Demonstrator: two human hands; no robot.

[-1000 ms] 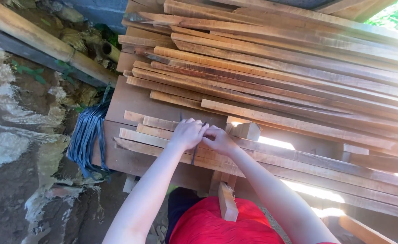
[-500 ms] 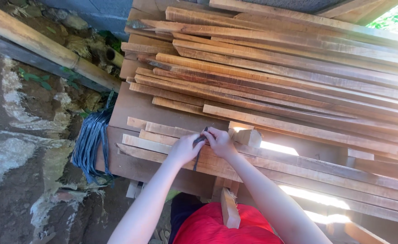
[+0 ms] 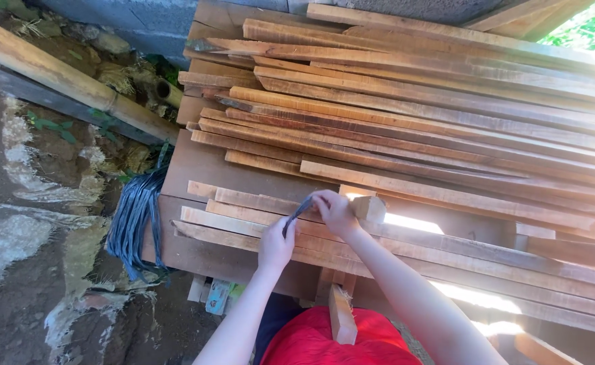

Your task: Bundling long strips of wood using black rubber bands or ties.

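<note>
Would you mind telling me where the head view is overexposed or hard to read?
Head view: sunlight blows out the top right corner and streaks across the lower wooden slats; the left hand, right hand and dark strap between them stay evenly lit and sharp.

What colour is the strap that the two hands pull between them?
The strap is dark blue-grey, like the strap bundle hanging at left; the head view shows it best.

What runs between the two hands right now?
In the head view, a dark strap stretches from the left hand up to the right hand, over the wooden slats.
</note>
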